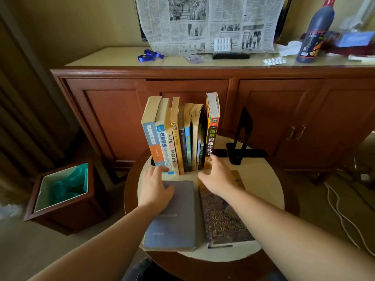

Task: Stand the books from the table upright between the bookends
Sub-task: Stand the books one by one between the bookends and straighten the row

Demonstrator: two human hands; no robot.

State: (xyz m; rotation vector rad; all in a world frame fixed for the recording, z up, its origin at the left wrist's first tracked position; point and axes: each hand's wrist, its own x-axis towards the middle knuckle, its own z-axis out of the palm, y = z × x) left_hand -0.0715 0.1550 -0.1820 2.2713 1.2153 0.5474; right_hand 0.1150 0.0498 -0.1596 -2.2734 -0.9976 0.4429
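Observation:
Several books [178,136] stand upright in a row at the back of the round table [263,185]. A black bookend [242,136] stands apart to their right; the left bookend shows only as a dark base under the first book. Two books lie flat in front: a grey one [176,218] and a dark brown one [223,218]. My left hand [155,185] rests with spread fingers on the grey book's far left corner. My right hand [218,175] is open, its fingertips touching the foot of the rightmost upright book [212,130].
A wooden sideboard [182,86] stands right behind the table, with a newspaper [209,23], a dark bottle [316,35] and small items on top. A wooden waste bin [63,191] with a green liner sits on the floor at left. White cables [341,211] run over the floor at right.

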